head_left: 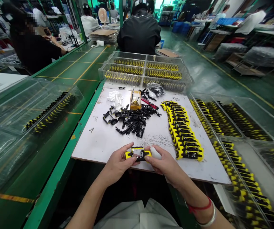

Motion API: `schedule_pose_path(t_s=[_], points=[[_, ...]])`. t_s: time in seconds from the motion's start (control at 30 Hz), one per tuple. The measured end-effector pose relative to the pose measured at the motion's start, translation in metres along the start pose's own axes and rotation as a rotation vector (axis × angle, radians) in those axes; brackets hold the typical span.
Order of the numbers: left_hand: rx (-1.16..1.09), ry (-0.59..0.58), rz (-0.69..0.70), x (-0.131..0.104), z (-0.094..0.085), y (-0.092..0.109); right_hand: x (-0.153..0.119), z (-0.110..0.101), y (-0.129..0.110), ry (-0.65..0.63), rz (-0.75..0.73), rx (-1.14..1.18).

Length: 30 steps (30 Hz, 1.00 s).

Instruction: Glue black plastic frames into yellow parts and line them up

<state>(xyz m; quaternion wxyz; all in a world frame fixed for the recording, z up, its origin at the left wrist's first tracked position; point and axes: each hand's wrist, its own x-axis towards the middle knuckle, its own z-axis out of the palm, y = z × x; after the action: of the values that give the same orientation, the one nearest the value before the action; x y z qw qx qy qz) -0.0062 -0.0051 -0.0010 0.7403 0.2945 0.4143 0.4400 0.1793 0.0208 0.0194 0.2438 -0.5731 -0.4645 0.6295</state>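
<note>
The largest container was the transparent left tray (7, 119), which carried two rows of black and yellow pieces toward its right side. The transparent right tray (255, 165), along the right edge of the white board (96, 140), held many similar rows, separated by compartment walls. Behind the board stood the far tray (145, 71), with yellow and dark rows on both sides of its middle wall. Smaller were the plastic bag (158, 89), with black parts inside, and the orange holder (139, 104), with a thin stick rising at its left side.

The left hand (119, 163) was nearly closed, its thumb and fingers pinching the left end of the yellow-and-black piece (140, 153). The right hand (165, 161) was partly curled; it gripped the right end of this piece and also kept a white rounded object (155, 153) against its fingers.

The piece was above the board, near its front edge. Between it and the pile of black parts (137, 122) there lay a strip of marked white surface. To the right, near the right hand, ran the row of finished-looking pieces (184, 130).
</note>
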Motion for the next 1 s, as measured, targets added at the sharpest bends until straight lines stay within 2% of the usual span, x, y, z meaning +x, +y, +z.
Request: schedule_pose_path(t_s=[0.3,0.53,0.63,0.67,0.73,0.8,0.87,0.93,1.0], points=[[0.059,-0.025,0.005,-0.005,0.000,0.001,-0.002,-0.001,-0.001,-0.035,0.056,0.054],[0.255,-0.035,0.036,-0.011,-0.005,0.006,-0.004,-0.001,0.000,-0.110,0.070,0.128],[0.311,-0.041,0.047,-0.012,-0.007,0.006,-0.002,-0.002,0.002,-0.135,0.061,0.092],[0.315,-0.036,0.049,-0.012,-0.007,0.005,0.000,-0.002,0.004,-0.114,0.028,0.046],[0.275,-0.007,0.051,-0.011,-0.007,0.002,0.002,-0.003,0.009,0.016,-0.135,-0.102],[0.188,0.027,0.054,-0.009,-0.006,0.000,0.004,-0.003,0.016,0.203,-0.403,-0.297],[0.124,0.046,0.055,-0.009,-0.004,-0.002,0.003,-0.004,0.022,0.316,-0.656,-0.496],[0.137,0.048,0.068,-0.009,-0.002,-0.002,0.000,-0.004,0.024,0.290,-0.829,-0.666],[0.201,0.052,0.094,-0.009,-0.001,-0.002,-0.002,-0.005,0.022,0.211,-0.927,-0.785]])
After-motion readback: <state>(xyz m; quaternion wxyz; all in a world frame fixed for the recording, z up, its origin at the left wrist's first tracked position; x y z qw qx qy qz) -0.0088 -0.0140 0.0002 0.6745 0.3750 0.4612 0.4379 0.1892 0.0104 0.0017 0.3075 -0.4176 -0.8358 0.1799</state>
